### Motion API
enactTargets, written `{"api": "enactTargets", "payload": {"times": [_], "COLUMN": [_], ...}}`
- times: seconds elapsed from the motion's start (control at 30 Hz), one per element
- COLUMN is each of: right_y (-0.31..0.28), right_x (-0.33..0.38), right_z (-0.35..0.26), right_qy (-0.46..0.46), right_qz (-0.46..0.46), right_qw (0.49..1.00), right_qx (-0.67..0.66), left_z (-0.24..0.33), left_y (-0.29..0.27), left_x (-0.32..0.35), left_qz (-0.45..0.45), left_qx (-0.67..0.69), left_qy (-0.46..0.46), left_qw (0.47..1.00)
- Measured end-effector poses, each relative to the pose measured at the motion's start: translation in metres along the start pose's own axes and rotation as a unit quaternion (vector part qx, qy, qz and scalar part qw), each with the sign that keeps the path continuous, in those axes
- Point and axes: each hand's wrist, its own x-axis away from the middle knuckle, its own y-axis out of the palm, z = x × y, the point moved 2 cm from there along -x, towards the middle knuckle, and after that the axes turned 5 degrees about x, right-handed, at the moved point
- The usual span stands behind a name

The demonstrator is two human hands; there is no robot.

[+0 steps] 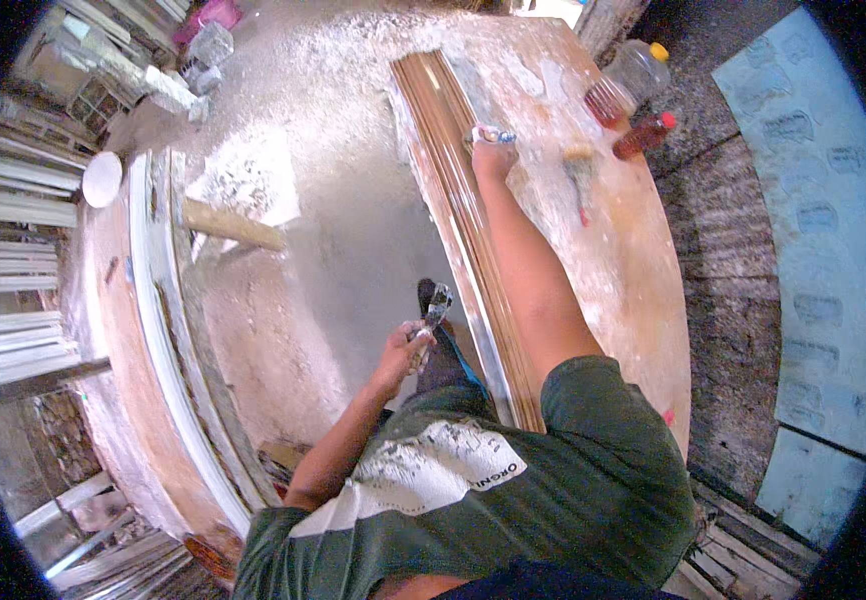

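Low in front of my body, my left hand (406,352) is closed around the handle of a putty knife (440,302). The blade points up and away from me and has pale smears on it. My right arm reaches far forward over the table. At its end, my right hand (494,160) is closed on a small white and bluish thing (498,135), too small to name. That hand rests at the right edge of a long brown grooved moulding (453,170), which runs from near my waist to the far end of the table. Glossy streaks and a whitish patch show on the moulding.
On the dusty table (633,290) at right lie a paintbrush (580,180), a red-capped bottle (643,135) and a yellow-capped clear jug (639,72). White mouldings (158,270) lie on another bench at left, near a white bowl (103,180). A blue panel (813,290) stands far right.
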Motion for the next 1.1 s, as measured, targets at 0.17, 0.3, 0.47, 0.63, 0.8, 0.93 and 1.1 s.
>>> {"api": "enactTargets", "payload": {"times": [0.17,0.3,0.47,0.63,0.8,0.93,1.1], "right_y": [0.106,0.173,0.129,-0.020,-0.190,-0.226,-0.109], "right_x": [-0.091,-0.153,-0.110,-0.003,0.122,0.144,0.092], "right_z": [-0.081,-0.111,-0.114,-0.052,0.042,0.038,0.005], "right_qy": [-0.053,0.034,-0.123,-0.158,0.102,0.116,0.094], "right_qz": [-0.198,-0.241,-0.168,-0.208,-0.116,-0.094,-0.177], "right_qw": [0.963,0.959,0.970,0.952,0.988,0.985,0.951], "right_qx": [0.174,-0.146,0.127,0.163,0.029,0.092,0.237], "left_z": [0.082,0.109,0.126,0.133,0.175,0.206,0.252], "left_y": [-0.021,-0.029,-0.034,-0.038,-0.031,-0.034,-0.057], "left_x": [-0.042,-0.071,-0.088,-0.112,-0.142,-0.175,-0.228], "left_qz": [0.059,0.082,0.075,0.018,-0.035,-0.070,-0.136], "left_qx": [0.029,0.060,0.079,0.132,0.046,0.031,0.028], "left_qy": [0.004,0.005,-0.010,-0.020,-0.012,-0.024,-0.028], "left_qw": [0.998,0.995,0.994,0.991,0.998,0.997,0.990]}}
